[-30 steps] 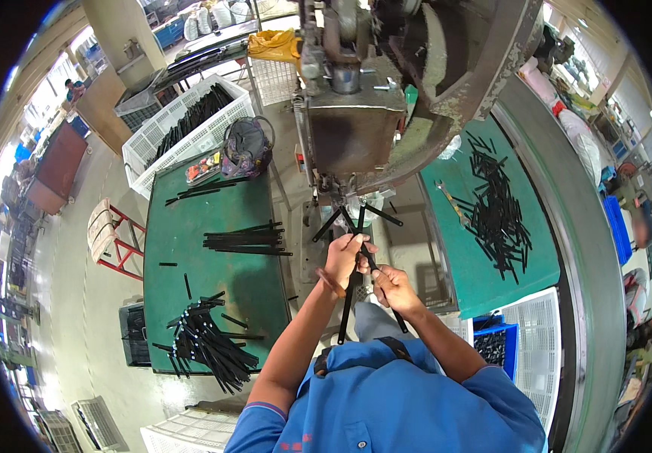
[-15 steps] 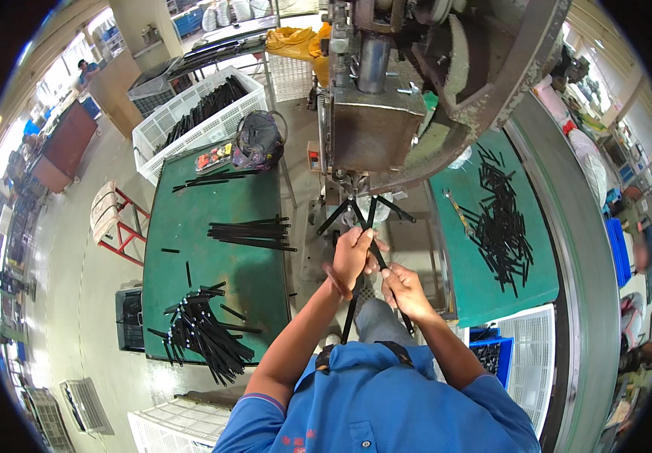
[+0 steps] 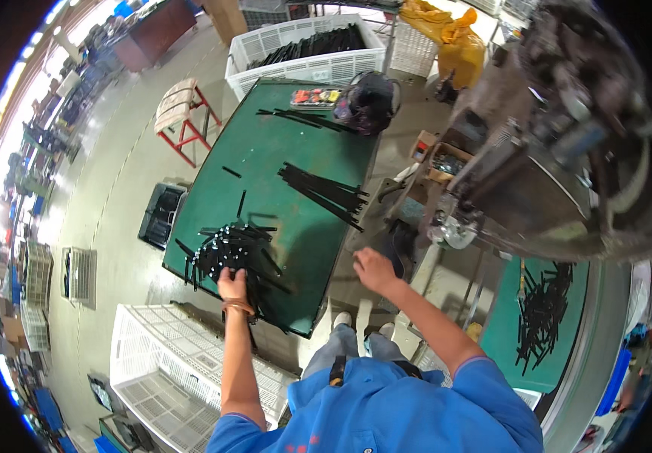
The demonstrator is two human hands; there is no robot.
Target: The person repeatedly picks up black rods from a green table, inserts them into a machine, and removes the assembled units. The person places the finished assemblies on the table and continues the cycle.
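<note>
My left hand (image 3: 231, 287) is at the near edge of a heap of black bars with shiny rivets (image 3: 224, 248) on the left green table. Its fingers are closed on black bars at the heap, partly hidden by the hand. One dark bar hangs past the table edge beside my wrist. My right hand (image 3: 373, 270) is held in the air just off the table's right side, fingers curled with nothing visible in them. A fanned row of long black bars (image 3: 324, 195) lies on the table nearest to it.
A heavy press machine (image 3: 537, 174) stands to the right. Beyond it is another green table with loose black bars (image 3: 543, 309). A white crate (image 3: 167, 366) stands below the left table; a crate of bars (image 3: 371, 60) is behind. A red-legged stool (image 3: 182, 113) stands left.
My view has turned left. Both hands have left the crossed black bars' place at the press; my left hand has reached to the riveted heap, and my right hand has come off the bars.
</note>
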